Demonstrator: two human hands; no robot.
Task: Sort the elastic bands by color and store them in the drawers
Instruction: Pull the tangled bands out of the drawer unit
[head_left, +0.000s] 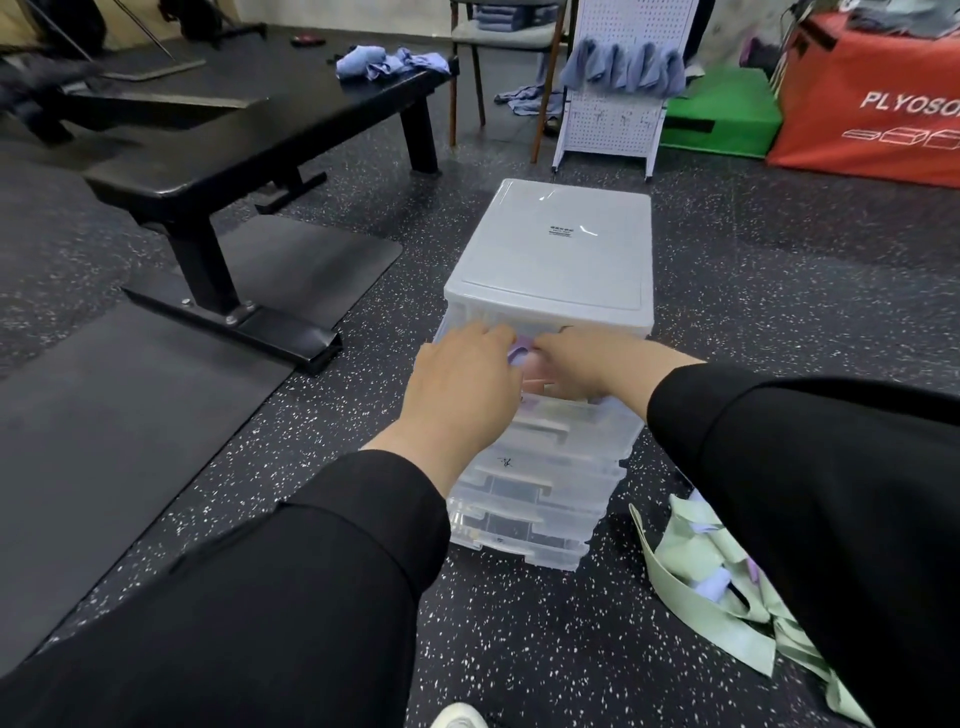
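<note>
from the head camera: the clear plastic drawer unit (550, 270) stands on the speckled floor (753, 270). both hands meet at its top drawer, the left hand (462, 384) at 9 o'clock and the right hand (587, 364) at 3, pinching a purple elastic band (521, 349) between them (fingertips hidden). a heap of green and purple bands (701, 566) lies at the unit's 4 o'clock. a black bench (249, 135) sits at 10.

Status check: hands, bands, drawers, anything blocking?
Left hand and right hand both at the drawer unit's top drawer, purple band between them. Green and purple bands piled on floor, right. Nothing blocking.
</note>
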